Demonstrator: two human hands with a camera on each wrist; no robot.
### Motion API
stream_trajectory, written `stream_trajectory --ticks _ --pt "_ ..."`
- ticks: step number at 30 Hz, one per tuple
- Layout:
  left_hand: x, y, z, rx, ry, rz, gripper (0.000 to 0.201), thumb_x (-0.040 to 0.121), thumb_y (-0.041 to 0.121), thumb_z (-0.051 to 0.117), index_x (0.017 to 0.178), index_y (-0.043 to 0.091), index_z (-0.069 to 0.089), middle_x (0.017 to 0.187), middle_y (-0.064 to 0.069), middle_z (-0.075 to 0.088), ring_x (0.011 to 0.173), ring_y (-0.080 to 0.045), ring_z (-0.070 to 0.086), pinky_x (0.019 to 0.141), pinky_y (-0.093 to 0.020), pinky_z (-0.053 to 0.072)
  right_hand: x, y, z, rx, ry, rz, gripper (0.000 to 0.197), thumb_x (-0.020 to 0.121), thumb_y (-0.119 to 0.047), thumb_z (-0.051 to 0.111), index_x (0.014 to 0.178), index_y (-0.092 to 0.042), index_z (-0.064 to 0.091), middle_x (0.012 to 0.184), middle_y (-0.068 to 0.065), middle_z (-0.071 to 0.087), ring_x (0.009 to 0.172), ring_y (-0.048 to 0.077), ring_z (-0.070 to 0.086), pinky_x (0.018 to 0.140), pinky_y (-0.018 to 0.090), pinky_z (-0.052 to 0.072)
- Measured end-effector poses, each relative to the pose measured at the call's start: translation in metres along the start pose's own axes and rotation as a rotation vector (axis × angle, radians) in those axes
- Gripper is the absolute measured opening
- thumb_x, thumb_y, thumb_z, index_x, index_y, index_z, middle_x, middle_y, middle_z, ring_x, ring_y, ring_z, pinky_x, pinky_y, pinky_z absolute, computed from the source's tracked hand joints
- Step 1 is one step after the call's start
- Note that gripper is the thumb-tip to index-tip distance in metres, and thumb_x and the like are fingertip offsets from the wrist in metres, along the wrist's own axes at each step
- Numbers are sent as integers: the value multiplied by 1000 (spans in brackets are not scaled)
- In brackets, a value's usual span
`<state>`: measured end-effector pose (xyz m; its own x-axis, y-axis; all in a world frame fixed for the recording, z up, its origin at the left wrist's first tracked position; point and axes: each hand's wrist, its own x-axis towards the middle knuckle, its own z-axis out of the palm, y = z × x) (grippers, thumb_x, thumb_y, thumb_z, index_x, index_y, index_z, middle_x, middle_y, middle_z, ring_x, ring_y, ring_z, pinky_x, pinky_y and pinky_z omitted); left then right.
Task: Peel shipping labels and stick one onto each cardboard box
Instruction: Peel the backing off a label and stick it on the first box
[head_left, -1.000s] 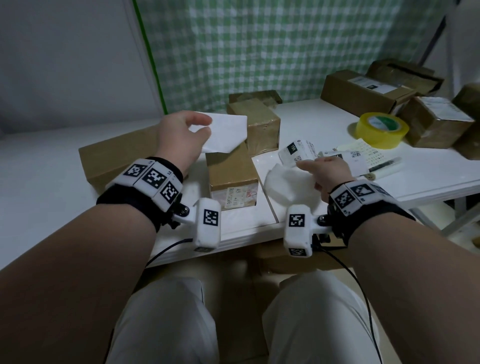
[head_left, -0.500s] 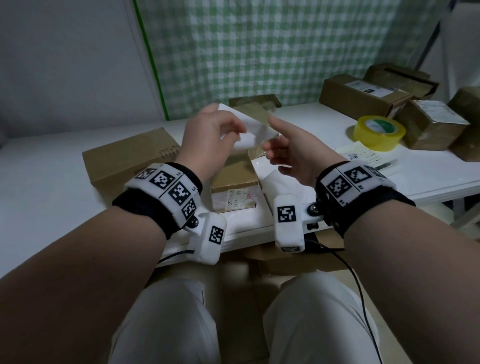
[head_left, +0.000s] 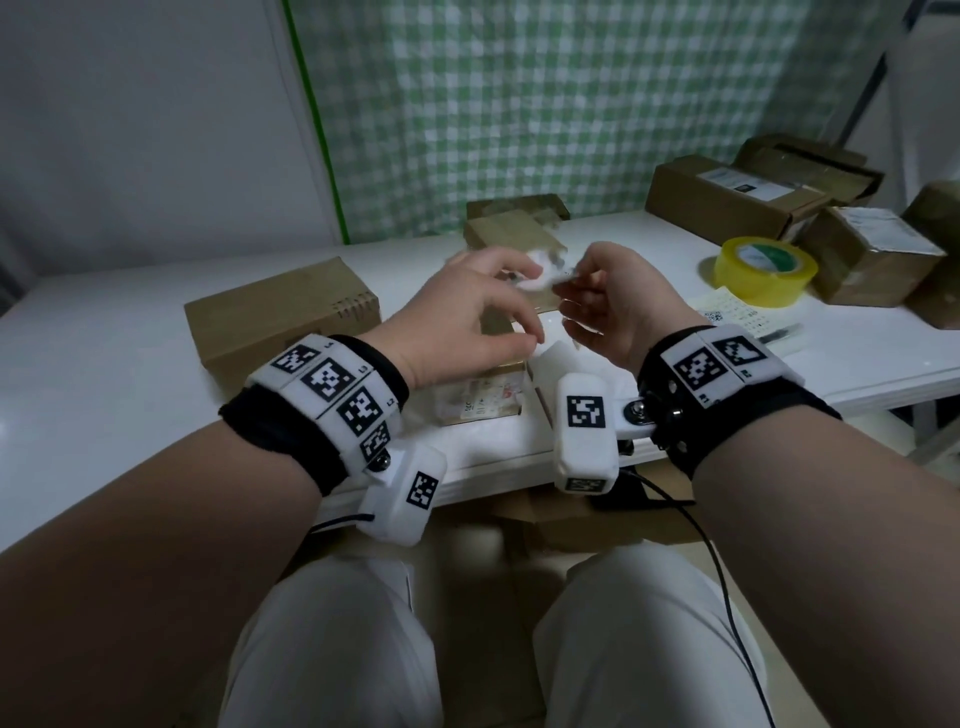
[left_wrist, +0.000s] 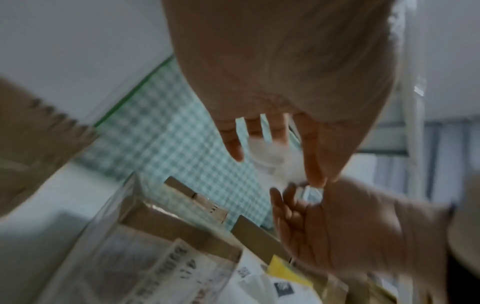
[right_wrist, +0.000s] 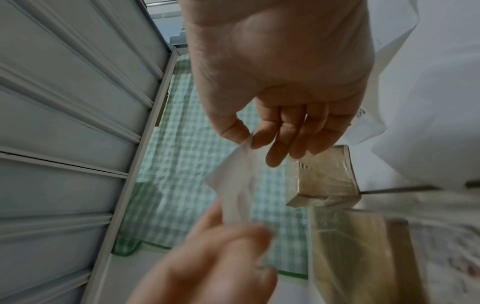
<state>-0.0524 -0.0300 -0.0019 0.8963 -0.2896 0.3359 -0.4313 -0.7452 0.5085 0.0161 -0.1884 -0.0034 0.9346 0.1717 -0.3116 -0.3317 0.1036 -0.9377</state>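
Both hands are raised over the white table (head_left: 130, 395) and hold one creased white label sheet (head_left: 540, 274) between them. My left hand (head_left: 519, 283) pinches its left end. My right hand (head_left: 571, 280) pinches the other end between thumb and forefinger, as the right wrist view shows the sheet (right_wrist: 233, 181) stretched from the right hand (right_wrist: 250, 139) to the left hand (right_wrist: 221, 246). The left wrist view is blurred; the sheet (left_wrist: 275, 160) lies behind my fingers. Below the hands stands a small cardboard box (head_left: 483, 402) with a printed label on its front.
A long cardboard box (head_left: 280, 317) lies to the left and another small box (head_left: 511, 228) behind the hands. Several boxes (head_left: 737, 202) stand at the right rear, two with labels on top. A yellow tape roll (head_left: 763, 270) and printed label sheets (head_left: 732, 317) lie at the right.
My right hand has risen from the label sheets on the table to the white sheet in my left hand. Both hands now hold it, and it has gone from flat to creased.
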Motion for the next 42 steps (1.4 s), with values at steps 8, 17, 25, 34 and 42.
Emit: stream_trajectory --ticks 8,17,25,34,42 --pt "-6 -18 -12 -579 276 -462 15 81 23 70 87 20 57 96 -2 62 85 -17 60 74 -39 56 -10 7 1 -84 -93 -73 9 83 -9 50 81 -13 57 46 -7 57 59 12 53 67 23 46" --pt "-18 -23 -4 -804 199 -594 16 78 -5 68 82 8 60 68 -7 68 57 -16 65 56 -23 57 -16 9 15 36 -248 -191 17 87 6 47 82 -8 56 58 -1 66 45 7 60 48 19 49" --pt "-13 -45 3 -851 378 -600 18 85 -5 60 83 13 58 73 -7 65 58 -13 62 53 -19 55 9 28 20 -138 -217 -197 20 78 6 66 91 -8 60 81 4 67 60 10 63 65 23 57" --pt "-7 -60 14 -871 488 -605 31 78 -13 63 83 14 51 76 -9 59 56 -15 58 51 -18 51 32 37 15 -216 -121 -258 19 77 -4 73 65 -10 60 49 -3 58 47 11 54 51 19 50" --pt "-12 -67 27 -704 476 -564 21 77 -9 67 75 11 66 73 -4 64 59 -7 59 60 -14 49 42 47 8 -314 -140 -266 19 80 -12 71 65 -14 59 65 -1 55 55 7 50 52 17 46"
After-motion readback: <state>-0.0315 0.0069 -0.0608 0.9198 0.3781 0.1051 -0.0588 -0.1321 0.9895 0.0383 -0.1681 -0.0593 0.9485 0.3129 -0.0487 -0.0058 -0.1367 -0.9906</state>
